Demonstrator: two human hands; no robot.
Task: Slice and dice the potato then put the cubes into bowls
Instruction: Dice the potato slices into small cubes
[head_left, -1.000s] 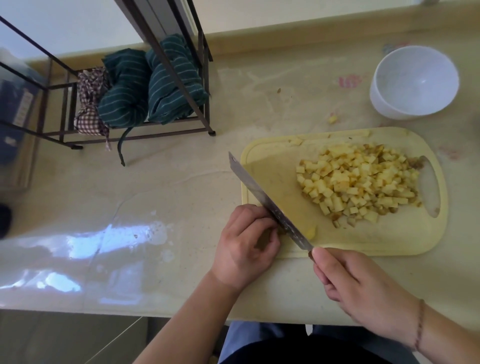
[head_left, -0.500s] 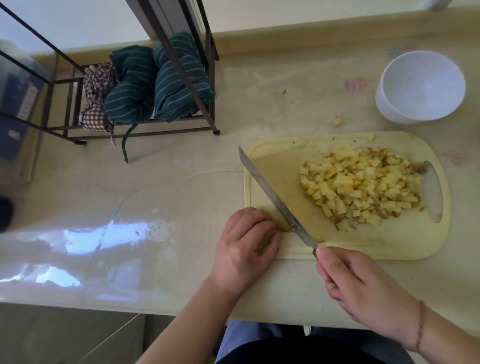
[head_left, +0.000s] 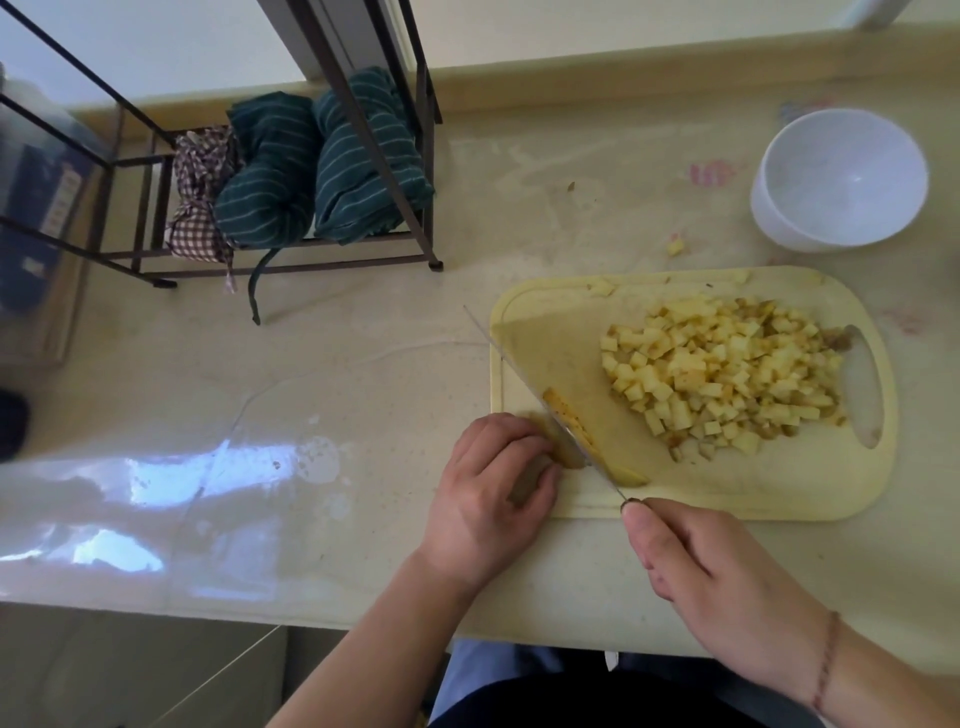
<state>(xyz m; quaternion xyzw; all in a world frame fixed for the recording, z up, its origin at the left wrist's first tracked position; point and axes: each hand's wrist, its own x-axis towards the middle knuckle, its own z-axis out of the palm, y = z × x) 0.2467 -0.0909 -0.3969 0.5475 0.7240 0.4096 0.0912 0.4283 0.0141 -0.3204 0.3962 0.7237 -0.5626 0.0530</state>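
A pale yellow cutting board (head_left: 779, 499) lies on the counter. On its right half sits a heap of potato cubes (head_left: 727, 374). At the board's near left corner my left hand (head_left: 493, 499) presses down a small potato piece (head_left: 563, 452). My right hand (head_left: 711, 577) grips the handle of a knife (head_left: 524, 374). The blade stands on edge across the potato piece, and a thin slice (head_left: 569, 418) leans against its right side. An empty white bowl (head_left: 839, 179) stands beyond the board at the far right.
A dark metal rack (head_left: 363, 156) holding rolled green striped cloths and a checked cloth stands at the back left. A stray potato cube (head_left: 675, 246) lies on the counter between board and bowl. The counter's front edge runs just below my wrists.
The knife has cut down through the potato piece; a slice now stands against the blade. My left hand stays on the piece.
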